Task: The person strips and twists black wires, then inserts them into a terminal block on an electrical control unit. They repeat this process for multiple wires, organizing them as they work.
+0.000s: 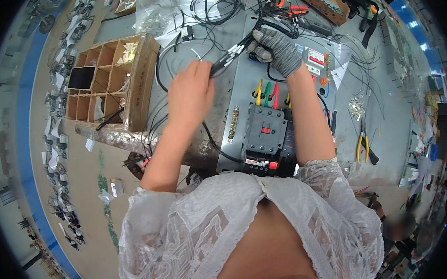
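Wire bundle (234,52), black with white sleeves, is held in the air, slanting over the left edge of the grey metal plate (238,92) on the desk (386,129). Both hands on it. Left hand (192,87), bare, is closed round the lower end, fingers wrapped; slightly blurred. Right hand (277,49), in a grey glove, pinches the upper end between thumb and fingers.

Handling, my judgement: light, springy rather than limp, likely to fan out if loosened. Insulation probably a bit slick; the textured glove should help. Not fragile overall, though the sleeves might slide under a hard pull. Best hold: round the whole gathered bundle, just clear of the sleeves, one hand at each end.

Counts:
- Bundle: one. Strands too tight to count; sleeves several, no sure number.
- Large dark breaker (265,129) with red switch: one, on the plate.
- Small white breaker (315,58), red-marked: one, just beside the gloved wrist.
- Coloured leads above the large breaker: one yellow (258,92), one green (267,93), one red (275,94); another yellow bit partly behind the right forearm.
- Compartmented cardboard box (151,82): one, left; a flat black slab (81,78) lies across it.
- Yellow-handled pliers (360,146): one pair, right.
- Small metal fittings (356,107): a heap, too small to count.
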